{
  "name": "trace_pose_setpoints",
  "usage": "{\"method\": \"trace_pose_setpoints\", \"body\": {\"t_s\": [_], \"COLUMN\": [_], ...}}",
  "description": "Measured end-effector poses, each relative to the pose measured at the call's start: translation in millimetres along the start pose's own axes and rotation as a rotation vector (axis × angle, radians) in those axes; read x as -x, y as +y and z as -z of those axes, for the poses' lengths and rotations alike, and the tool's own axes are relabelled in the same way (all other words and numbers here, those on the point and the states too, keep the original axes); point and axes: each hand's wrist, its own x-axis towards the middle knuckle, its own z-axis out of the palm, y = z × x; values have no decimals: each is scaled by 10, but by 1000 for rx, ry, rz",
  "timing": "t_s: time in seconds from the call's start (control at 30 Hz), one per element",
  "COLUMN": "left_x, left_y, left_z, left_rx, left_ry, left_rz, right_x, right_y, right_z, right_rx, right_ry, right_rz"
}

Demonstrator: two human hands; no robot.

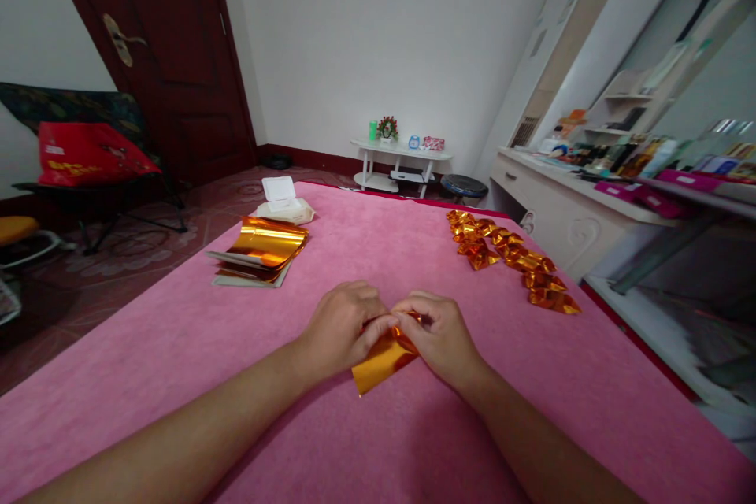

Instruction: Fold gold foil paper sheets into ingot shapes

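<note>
Both hands meet over a sheet of shiny gold foil paper (383, 365) in the middle of the pink-covered surface (366, 252). My left hand (348, 327) pinches its far edge, thumb lying along the top. Close against it, my right hand (440, 335) grips the sheet's far right part with thumb and curled fingers. The paper is bent or rolled under the fingers, while its near left corner lies flat. How it is folded beneath the hands is hidden. Left of the hands lies a stack of gold foil sheets (272, 244). Several folded gold foil pieces (502, 244) sit in rows at the right.
A white open box with a wipes-like pack (289, 210) sits behind the stack. Along the right stands a white dresser (572, 201) crowded with bottles. A round stool (464, 187) and small white table (402, 150) are beyond the far edge; a chair with a red bag (88, 153) is left.
</note>
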Motion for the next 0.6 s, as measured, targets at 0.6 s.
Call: {"method": "trace_pose_setpoints", "body": {"t_s": [0.6], "left_x": [-54], "left_y": [-253], "left_z": [70], "left_rx": [527], "left_ry": [281], "left_rz": [374], "right_x": [-63], "right_y": [119], "right_z": [226], "right_rx": [-334], "right_ry": [139], "right_rz": [-313]}}
